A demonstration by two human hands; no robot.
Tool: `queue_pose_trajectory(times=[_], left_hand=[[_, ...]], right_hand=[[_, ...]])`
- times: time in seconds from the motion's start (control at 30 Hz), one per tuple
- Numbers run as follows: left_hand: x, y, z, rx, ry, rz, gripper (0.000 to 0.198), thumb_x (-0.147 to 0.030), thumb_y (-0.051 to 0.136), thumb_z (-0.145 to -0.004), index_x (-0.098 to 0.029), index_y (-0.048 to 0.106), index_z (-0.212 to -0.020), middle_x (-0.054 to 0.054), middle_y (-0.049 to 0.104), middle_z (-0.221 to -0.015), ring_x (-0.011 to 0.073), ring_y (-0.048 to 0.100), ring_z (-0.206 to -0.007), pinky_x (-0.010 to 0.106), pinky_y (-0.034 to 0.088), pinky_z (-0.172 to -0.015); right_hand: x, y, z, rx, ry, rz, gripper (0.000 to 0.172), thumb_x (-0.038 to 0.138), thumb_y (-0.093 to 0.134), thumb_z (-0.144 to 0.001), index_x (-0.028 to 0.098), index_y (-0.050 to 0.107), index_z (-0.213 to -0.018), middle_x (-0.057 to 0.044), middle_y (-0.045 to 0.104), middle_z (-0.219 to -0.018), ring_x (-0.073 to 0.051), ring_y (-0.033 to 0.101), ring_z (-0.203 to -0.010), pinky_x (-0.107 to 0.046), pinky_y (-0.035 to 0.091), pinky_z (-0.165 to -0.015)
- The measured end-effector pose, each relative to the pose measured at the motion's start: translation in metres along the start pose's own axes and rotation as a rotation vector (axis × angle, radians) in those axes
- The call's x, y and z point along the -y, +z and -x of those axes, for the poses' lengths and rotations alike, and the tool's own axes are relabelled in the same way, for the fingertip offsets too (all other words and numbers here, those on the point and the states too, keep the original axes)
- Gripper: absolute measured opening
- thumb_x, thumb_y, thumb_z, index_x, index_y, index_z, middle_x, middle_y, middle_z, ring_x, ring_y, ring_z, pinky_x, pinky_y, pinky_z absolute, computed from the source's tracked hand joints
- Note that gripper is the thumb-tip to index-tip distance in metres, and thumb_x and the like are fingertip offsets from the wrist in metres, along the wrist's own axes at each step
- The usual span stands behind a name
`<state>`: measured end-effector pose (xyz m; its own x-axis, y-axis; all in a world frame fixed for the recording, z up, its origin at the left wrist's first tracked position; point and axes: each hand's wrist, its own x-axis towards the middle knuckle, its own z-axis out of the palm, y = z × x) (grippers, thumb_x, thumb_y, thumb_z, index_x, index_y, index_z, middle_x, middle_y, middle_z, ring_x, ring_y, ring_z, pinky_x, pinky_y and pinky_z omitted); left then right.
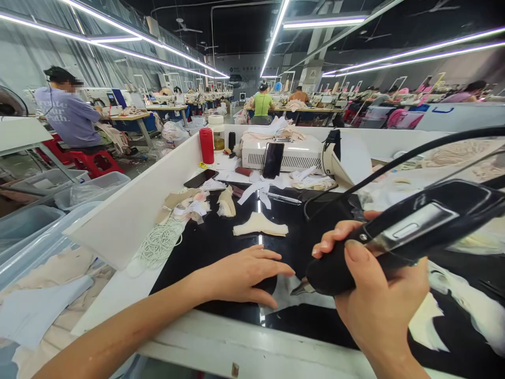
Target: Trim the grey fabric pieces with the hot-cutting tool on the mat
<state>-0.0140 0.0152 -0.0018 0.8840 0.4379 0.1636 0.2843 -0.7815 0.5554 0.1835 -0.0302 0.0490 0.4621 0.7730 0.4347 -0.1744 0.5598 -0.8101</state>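
Note:
My right hand (381, 302) is wrapped round a black corded handheld tool (445, 202) with a silver panel and a pointed metal tip. Its tip touches or hovers just over a thin translucent sheet (282, 299) on the black work surface (189, 273); which of the two I cannot tell. Fingers apart, my left hand (242, 273) lies low over the sheet's left side, its fingertips close to the tool's tip. Just beyond that hand sits a cream fabric piece (260, 225) with a curved top. Part of the sheet is hidden under my hands.
Fabric scraps (189, 205), a coil of pale cord (160, 243) and a pen (284, 199) lie around the surface. Behind are a phone (273, 160), a white vented box (302, 155) and a red bottle (206, 146). White fabric pieces (469, 300) lie right. Co-workers sit farther off.

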Motion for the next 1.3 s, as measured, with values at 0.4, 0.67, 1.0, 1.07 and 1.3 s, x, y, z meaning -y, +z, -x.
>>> queue_pose_trajectory(times=[0.4,0.67,1.0,1.07,1.3], left_hand=[[-0.004,0.0,0.005,-0.005,-0.035,0.057,0.069,-0.045,0.084,-0.092,-0.027,0.053,-0.151,0.01,0.07,-0.145,0.0311,0.052,-0.151,0.06,0.025,-0.131],[-0.008,-0.002,0.006,0.002,-0.066,0.058,0.073,-0.046,0.088,-0.088,-0.027,0.054,-0.149,0.011,0.069,-0.146,0.0333,0.051,-0.152,0.063,0.022,-0.132],[-0.005,0.0,0.007,-0.01,-0.038,0.054,0.08,-0.047,0.088,-0.088,-0.026,0.049,-0.155,0.012,0.067,-0.15,0.0331,0.049,-0.154,0.065,0.022,-0.132],[-0.005,0.0,0.007,-0.011,-0.032,0.038,0.08,-0.047,0.088,-0.087,-0.027,0.05,-0.155,0.012,0.061,-0.157,0.0323,0.047,-0.155,0.063,0.022,-0.132],[-0.004,0.001,0.008,-0.012,-0.045,0.002,0.077,-0.048,0.09,-0.085,-0.026,0.054,-0.15,0.014,0.061,-0.156,0.0336,0.049,-0.154,0.063,0.022,-0.132]], right_hand=[[-0.01,0.011,-0.002,0.039,-0.032,-0.045,0.045,0.029,0.091,-0.081,0.027,0.064,-0.117,0.005,0.07,-0.085,-0.016,0.067,-0.067,-0.034,0.06,-0.063],[-0.019,0.012,0.0,0.05,-0.027,-0.039,0.048,0.029,0.091,-0.081,0.027,0.063,-0.12,0.004,0.07,-0.085,-0.017,0.067,-0.067,-0.035,0.059,-0.063],[-0.015,0.011,0.005,0.096,-0.035,-0.026,0.044,0.029,0.087,-0.085,0.028,0.062,-0.122,0.004,0.068,-0.087,-0.016,0.066,-0.068,-0.035,0.059,-0.064],[-0.013,0.01,0.008,0.106,-0.03,-0.057,0.045,0.03,0.088,-0.084,0.028,0.063,-0.121,0.004,0.068,-0.087,-0.016,0.066,-0.067,-0.034,0.059,-0.061],[-0.011,0.013,0.014,0.13,-0.02,-0.058,0.039,0.028,0.085,-0.088,0.028,0.062,-0.12,0.003,0.067,-0.086,-0.017,0.066,-0.069,-0.035,0.061,-0.063]])
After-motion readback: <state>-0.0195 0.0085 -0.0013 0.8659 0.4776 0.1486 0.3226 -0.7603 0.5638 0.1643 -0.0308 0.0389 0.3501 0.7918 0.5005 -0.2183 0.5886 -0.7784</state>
